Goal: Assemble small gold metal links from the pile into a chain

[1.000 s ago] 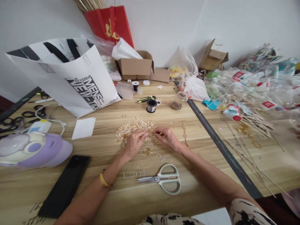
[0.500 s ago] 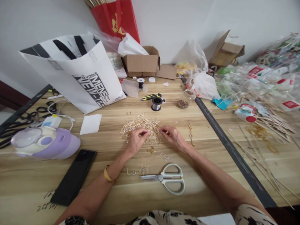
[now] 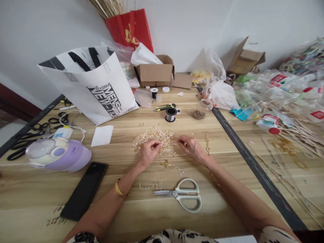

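A loose pile of small gold and silver jewellery pieces (image 3: 141, 137) lies on the wooden table. Over its near edge is my left hand (image 3: 149, 152), thumb and forefinger pinched together. My right hand (image 3: 191, 147) hovers just past the pile's right side, its fingertips also pinched. Whatever either pinch contains is too small to make out. Closer to me are a gold cluster (image 3: 165, 163), a short silver chain (image 3: 179, 170) and another silver chain (image 3: 149, 186). Light-handled scissors (image 3: 181, 193) lie beside that chain. A gold chain (image 3: 207, 143) runs partly beneath my right forearm.
Behind the pile stand a wire spool (image 3: 171, 115), a utility knife (image 3: 164, 107) and a jar of beads (image 3: 199, 114). A phone (image 3: 84, 190), purple device (image 3: 60, 155) and white bag (image 3: 111, 91) occupy the left. Plastic bottles (image 3: 286, 84) and thin sticks (image 3: 286, 179) fill the right.
My right hand has shifted slightly right, widening the gap between my hands. The left keeps its pinch at the pile. The whole view has tilted a little.
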`<state>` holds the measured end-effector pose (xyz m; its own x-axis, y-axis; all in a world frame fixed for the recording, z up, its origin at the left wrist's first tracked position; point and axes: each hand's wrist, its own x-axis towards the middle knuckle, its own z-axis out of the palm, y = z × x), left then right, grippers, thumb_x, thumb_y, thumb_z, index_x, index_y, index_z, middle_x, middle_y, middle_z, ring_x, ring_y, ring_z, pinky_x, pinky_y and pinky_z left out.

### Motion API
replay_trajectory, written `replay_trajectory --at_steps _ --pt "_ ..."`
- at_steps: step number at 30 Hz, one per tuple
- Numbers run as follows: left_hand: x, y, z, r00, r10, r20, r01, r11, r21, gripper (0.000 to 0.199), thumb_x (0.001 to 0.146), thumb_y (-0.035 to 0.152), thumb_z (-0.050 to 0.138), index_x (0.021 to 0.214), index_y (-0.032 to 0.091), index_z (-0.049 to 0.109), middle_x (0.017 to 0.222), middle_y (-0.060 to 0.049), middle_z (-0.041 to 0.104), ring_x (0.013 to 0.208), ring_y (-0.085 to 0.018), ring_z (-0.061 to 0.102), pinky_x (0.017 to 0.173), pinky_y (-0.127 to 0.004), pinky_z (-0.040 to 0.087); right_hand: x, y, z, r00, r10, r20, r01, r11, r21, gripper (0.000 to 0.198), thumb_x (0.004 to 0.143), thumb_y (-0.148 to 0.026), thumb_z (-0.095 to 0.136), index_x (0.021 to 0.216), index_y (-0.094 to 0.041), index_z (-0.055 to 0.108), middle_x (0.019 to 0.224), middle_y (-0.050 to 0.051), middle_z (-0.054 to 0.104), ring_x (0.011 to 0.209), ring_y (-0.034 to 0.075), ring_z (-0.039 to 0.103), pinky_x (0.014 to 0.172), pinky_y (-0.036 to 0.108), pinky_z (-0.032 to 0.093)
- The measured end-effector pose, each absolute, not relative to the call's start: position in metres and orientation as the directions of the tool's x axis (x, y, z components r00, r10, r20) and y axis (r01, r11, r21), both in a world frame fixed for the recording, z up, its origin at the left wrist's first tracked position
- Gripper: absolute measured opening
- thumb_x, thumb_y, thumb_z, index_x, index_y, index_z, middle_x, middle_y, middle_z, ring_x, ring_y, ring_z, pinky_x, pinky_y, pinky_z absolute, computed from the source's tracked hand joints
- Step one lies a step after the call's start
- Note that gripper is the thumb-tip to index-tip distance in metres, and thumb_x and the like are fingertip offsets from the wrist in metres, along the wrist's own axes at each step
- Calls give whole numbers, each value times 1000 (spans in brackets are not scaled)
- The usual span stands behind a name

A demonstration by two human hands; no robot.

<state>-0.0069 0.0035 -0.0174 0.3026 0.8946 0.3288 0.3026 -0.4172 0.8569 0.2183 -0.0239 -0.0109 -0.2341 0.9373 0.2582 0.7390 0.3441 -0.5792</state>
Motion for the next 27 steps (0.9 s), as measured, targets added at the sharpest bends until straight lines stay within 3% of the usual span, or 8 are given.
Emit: replay_trajectory --at_steps 18,23,25,27 --pt "-10 5 -18 326 894 308 321 -411 853 22 86 29 54 73 14 64 70 -3 64 67 -13 57 63 -23 43 232 -19 -4 -231 955 185 849 291 -442 14 85 -13 47 84 -16 61 75 5 65 67 15 59 63 23 40" --pt "-9 3 -14 372 882 291 348 -423 837 26 87 31 51 71 14 63 68 -3 62 65 -13 56 63 -24 42 229 -27 10 -232 955 186 892 285 -351 25 84 -19 53 108 -16 60 109 10 61 64 13 61 63 25 43" --pt "-7 0 -11 398 869 292 350 -438 828 27 88 31 52 70 14 63 67 -3 62 64 -13 55 63 -24 42 224 -32 18 -252 944 212 852 320 -414 35 83 -21 57 118 -18 55 121 12 56 61 11 60 62 26 45" --pt "-4 -4 -9 427 853 301 337 -459 822 27 87 31 53 70 14 63 68 -3 63 65 -14 56 64 -25 42 215 -36 24 -289 933 216 741 361 -566 39 84 -21 56 122 -20 52 122 11 56 60 10 61 62 25 48"
